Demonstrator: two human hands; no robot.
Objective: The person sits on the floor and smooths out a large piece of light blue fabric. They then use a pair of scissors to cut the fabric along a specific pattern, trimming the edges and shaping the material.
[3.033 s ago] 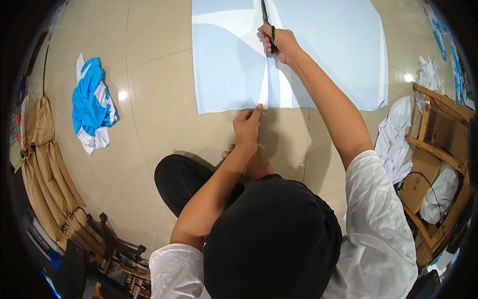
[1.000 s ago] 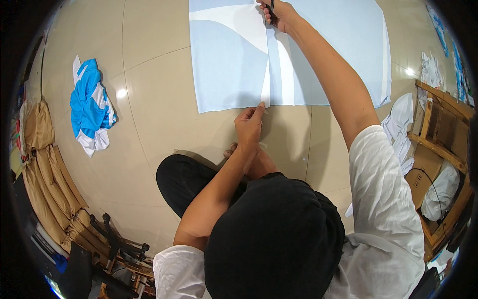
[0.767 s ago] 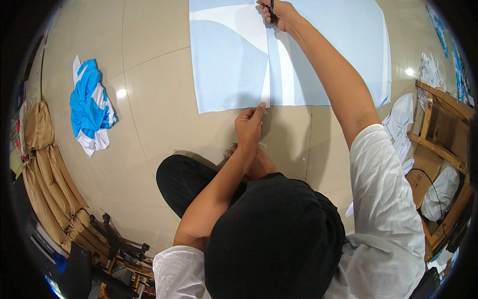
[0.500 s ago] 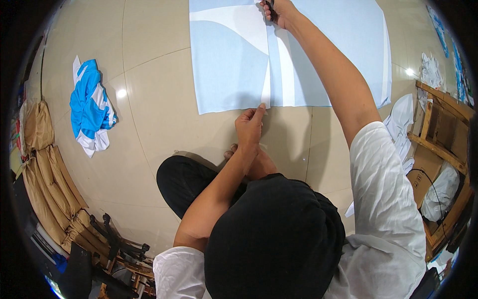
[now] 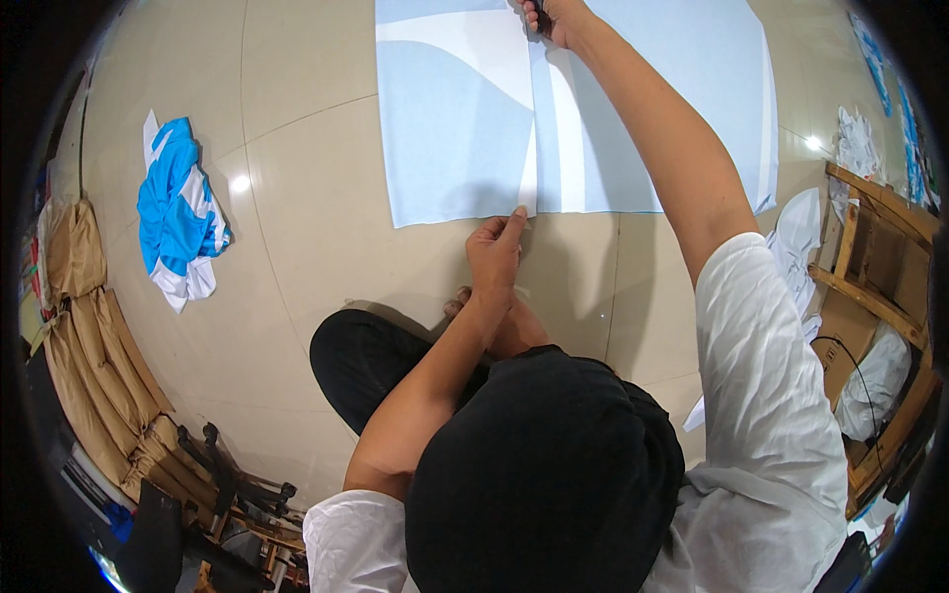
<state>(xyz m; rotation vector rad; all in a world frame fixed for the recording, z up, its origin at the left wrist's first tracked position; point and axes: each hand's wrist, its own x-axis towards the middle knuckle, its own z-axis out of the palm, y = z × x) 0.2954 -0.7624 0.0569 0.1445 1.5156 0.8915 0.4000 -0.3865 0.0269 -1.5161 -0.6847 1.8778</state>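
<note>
Light-blue fabric with white curved bands lies spread flat on the floor in front of me. My left hand pinches its near edge at the narrow white strip, thumb pressed against fingers. At the far end of that strip, my right hand is closed around the black handles of what look like scissors. The blades are hard to make out at the top rim of the picture, so how far they are apart does not show. My right arm stretches across the right part of the fabric.
Crumpled bright-blue and white fabric lies on the tiled floor at left. Brown wrapped bundles line the left side, with a black chair base below. On the right stand a wooden frame and white scraps.
The fingers of my right hand have shifted slightly on the black handles. My left hand and the fabric stay in nearly the same place.
</note>
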